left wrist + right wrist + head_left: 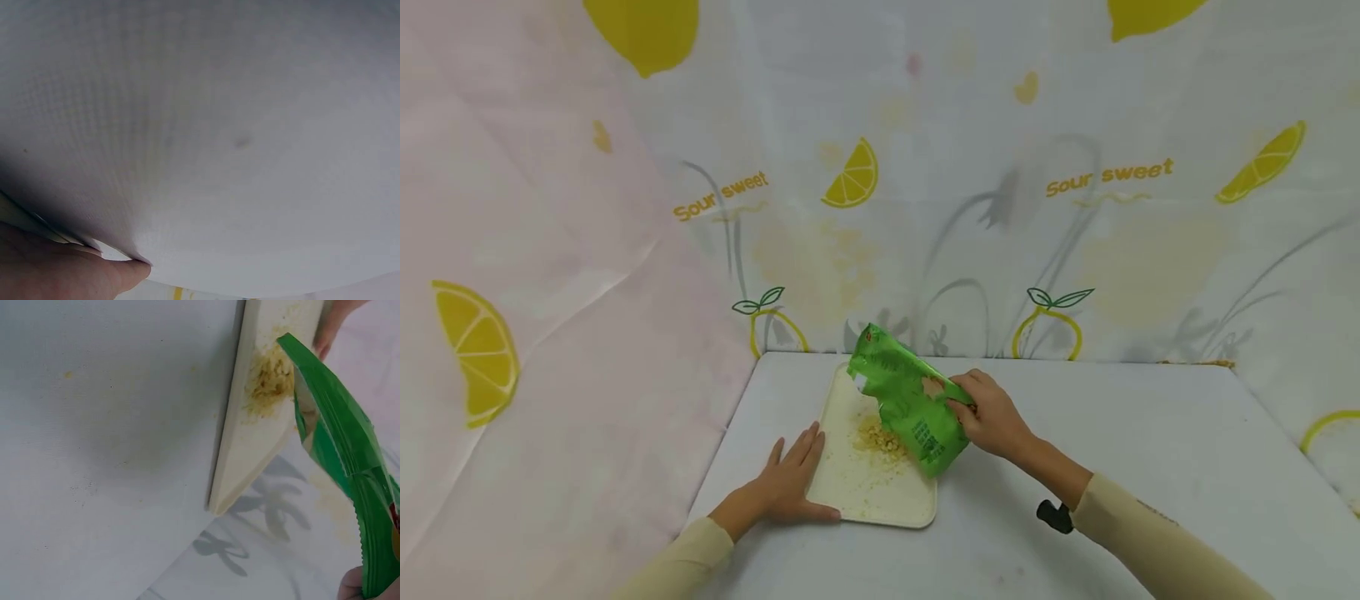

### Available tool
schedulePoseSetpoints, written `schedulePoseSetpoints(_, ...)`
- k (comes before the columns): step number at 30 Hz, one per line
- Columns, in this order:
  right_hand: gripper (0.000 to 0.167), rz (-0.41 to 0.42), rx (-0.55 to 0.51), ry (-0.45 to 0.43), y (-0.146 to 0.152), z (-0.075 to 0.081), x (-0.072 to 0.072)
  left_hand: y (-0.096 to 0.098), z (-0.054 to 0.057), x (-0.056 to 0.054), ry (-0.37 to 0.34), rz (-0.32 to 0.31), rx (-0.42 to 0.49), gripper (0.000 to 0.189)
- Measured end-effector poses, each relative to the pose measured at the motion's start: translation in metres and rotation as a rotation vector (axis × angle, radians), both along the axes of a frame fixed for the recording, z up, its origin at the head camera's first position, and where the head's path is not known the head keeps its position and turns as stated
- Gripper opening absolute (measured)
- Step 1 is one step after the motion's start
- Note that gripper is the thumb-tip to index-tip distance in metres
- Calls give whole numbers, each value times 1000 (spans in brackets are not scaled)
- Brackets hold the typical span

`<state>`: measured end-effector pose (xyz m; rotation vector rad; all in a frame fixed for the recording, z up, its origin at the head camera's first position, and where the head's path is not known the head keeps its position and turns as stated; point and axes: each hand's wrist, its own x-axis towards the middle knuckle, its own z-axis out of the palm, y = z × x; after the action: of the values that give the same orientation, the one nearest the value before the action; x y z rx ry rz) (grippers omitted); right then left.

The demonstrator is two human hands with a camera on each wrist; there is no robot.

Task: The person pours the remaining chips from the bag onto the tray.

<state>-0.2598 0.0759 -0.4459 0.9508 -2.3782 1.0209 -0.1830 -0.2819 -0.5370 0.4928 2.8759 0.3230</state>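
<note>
A cream rectangular board point(872, 500) lies on the white table with a loose pile of yellowish crumbs point(880, 440) on it. My left hand point(790, 483) rests along the board's left edge, fingers extended and thumb at the near corner; only part of that hand point(62, 275) shows in the left wrist view. Above the board's right side, my right hand point(992, 417) grips a shiny green bag point(902, 383) by one edge, holding it tilted. In the right wrist view the bag point(350, 444) has a gaping mouth near the crumbs point(272, 378). Its contents are hidden.
White cloth covers the table point(1075, 483). A lemon-print curtain point(962, 167) hangs behind it and along the left side. A black object point(1055, 517) sits by the right sleeve cuff. Small specks point(69, 374) dot the tabletop.
</note>
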Motion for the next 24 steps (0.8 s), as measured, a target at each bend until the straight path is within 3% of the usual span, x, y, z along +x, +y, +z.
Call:
schedulePoseSetpoints(5, 21, 30, -85, 33, -6, 4, -3, -6, -4, 0, 32, 10, -32, 135)
schedulePoseSetpoints(14, 17, 50, 0, -81, -6, 0, -2, -3, -2, 1, 18, -4, 8, 134)
schedulePoseSetpoints(24, 22, 17, -69, 4, 3, 6, -3, 0, -4, -4, 10, -4, -5, 135)
